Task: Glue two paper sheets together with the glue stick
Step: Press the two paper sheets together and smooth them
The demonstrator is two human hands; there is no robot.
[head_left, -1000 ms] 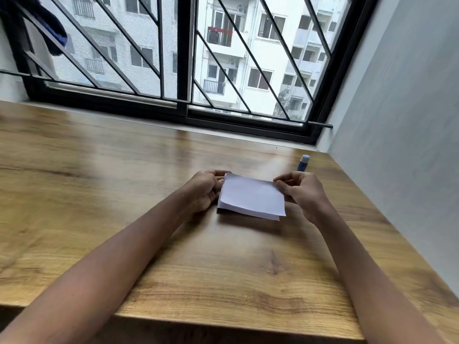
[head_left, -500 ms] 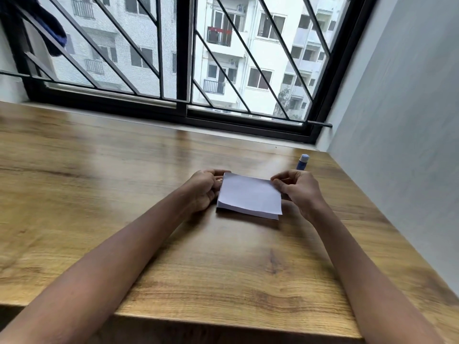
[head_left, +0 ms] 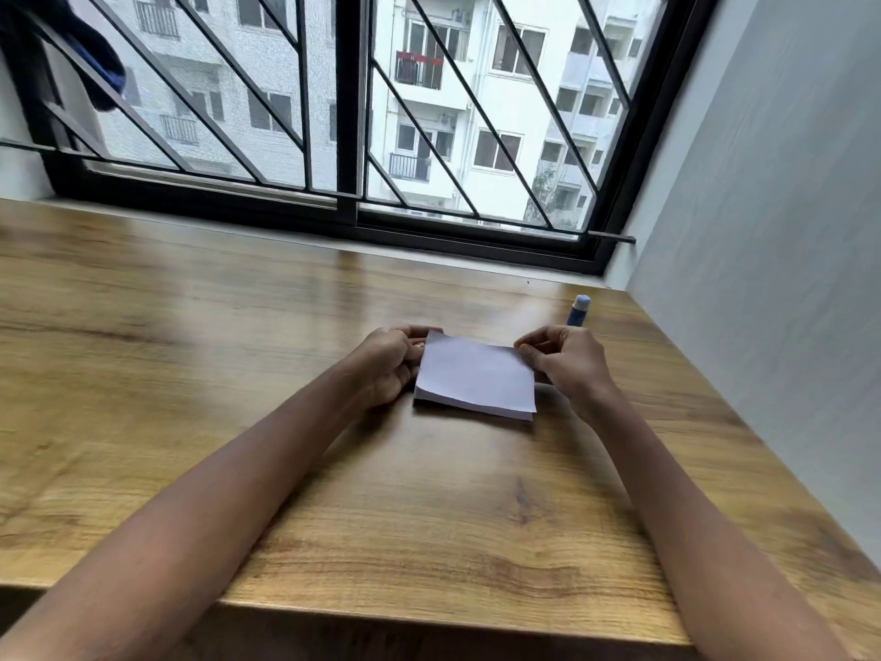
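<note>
Two white paper sheets (head_left: 476, 376) lie stacked, one over the other, on the wooden table (head_left: 429, 517). The lower sheet's edge shows along the near side. My left hand (head_left: 388, 362) pinches the stack's far left corner. My right hand (head_left: 567, 362) pinches the top sheet's far right corner between thumb and fingers. A blue glue stick (head_left: 578, 311) with a pale cap stands upright just behind my right hand, partly hidden by it.
A grey wall (head_left: 763, 279) runs along the table's right side. A black-framed window with diagonal bars (head_left: 353, 136) closes the far side. The table's near edge (head_left: 453, 613) is below my forearms.
The sheets and both hands have shifted slightly left and toward the window. My right hand's fingers have closed tighter on the far right corner.
</note>
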